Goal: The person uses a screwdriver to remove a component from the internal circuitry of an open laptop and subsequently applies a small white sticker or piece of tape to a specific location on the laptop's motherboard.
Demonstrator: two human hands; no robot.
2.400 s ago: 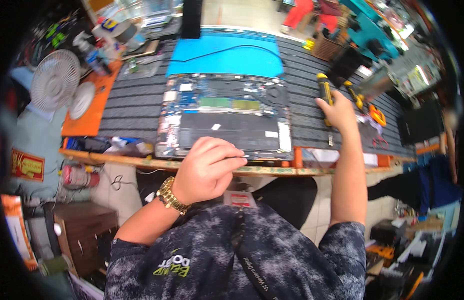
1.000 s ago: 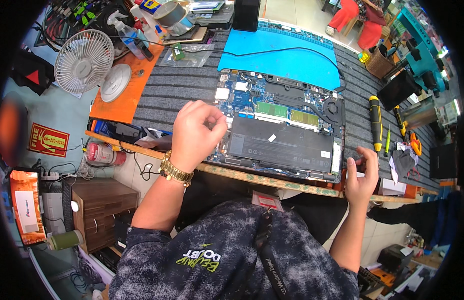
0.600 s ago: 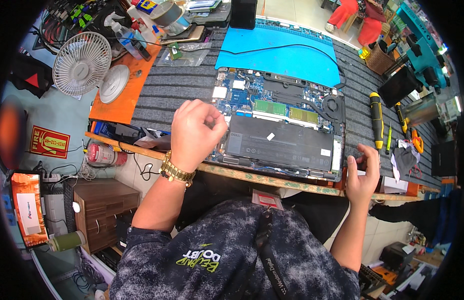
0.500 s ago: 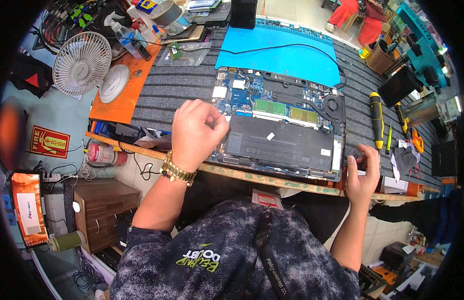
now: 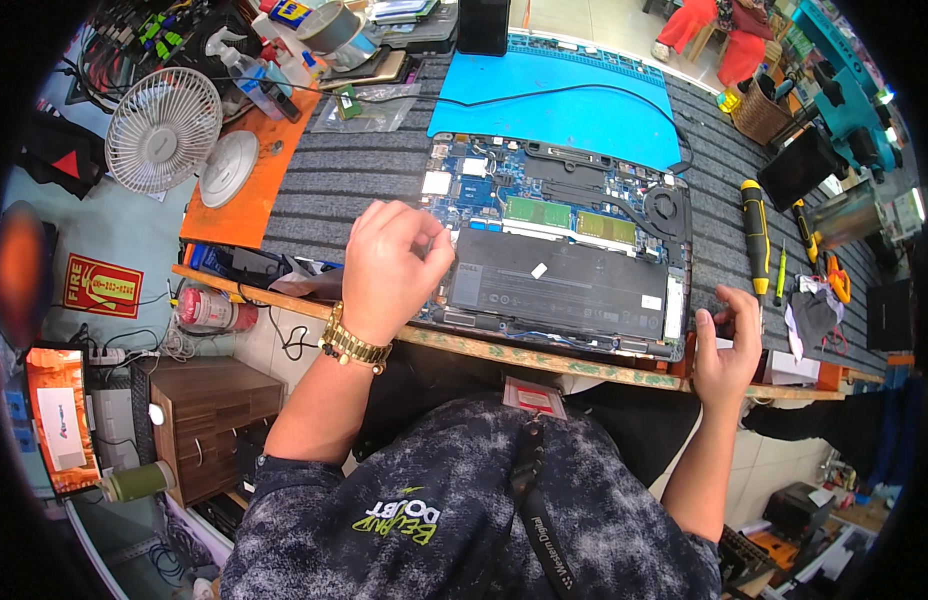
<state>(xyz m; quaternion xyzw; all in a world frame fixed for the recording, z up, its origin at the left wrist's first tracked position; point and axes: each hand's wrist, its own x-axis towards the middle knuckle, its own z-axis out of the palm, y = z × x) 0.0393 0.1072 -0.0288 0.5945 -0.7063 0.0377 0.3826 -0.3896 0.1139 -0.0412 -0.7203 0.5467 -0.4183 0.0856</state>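
An opened laptop base (image 5: 584, 180) lies in front of me with its inside bared. Its black battery (image 5: 574, 290) spans the near half, with a small white label on it. Two green memory modules (image 5: 539, 213) sit above the battery. My left hand (image 5: 392, 265) is at the laptop's left edge, thumb and fingers pinched together; whatever is between them is hidden. Close to the near right corner, my right hand (image 5: 726, 350) has loosely bent fingers, thumb apart, and nothing seen in it.
A blue work mat (image 5: 554, 100) lies behind the laptop, crossed by a black cable. To the right are a yellow-black screwdriver (image 5: 755, 235), a slim green screwdriver (image 5: 780, 275) and a dark cloth (image 5: 816, 315). A white fan (image 5: 164, 130) stands left. The wooden table edge (image 5: 544, 369) runs nearest me.
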